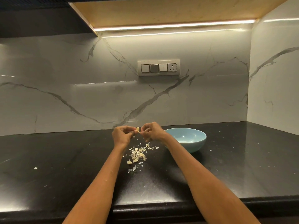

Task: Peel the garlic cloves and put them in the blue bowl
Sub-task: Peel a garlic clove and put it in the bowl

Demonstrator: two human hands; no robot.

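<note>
No legible text, label, brand, number or sign found in the head view. The switch plate [158,68] on the marble wall, centre of the frame, carries three plain rockers and one three-pin socket, none with any readable marking. The blue bowl [186,139], right of centre on the bench [64,167], shows a bare glazed surface without print. The cabinet underside [169,10] at the top of the frame shows no lettering.
</note>
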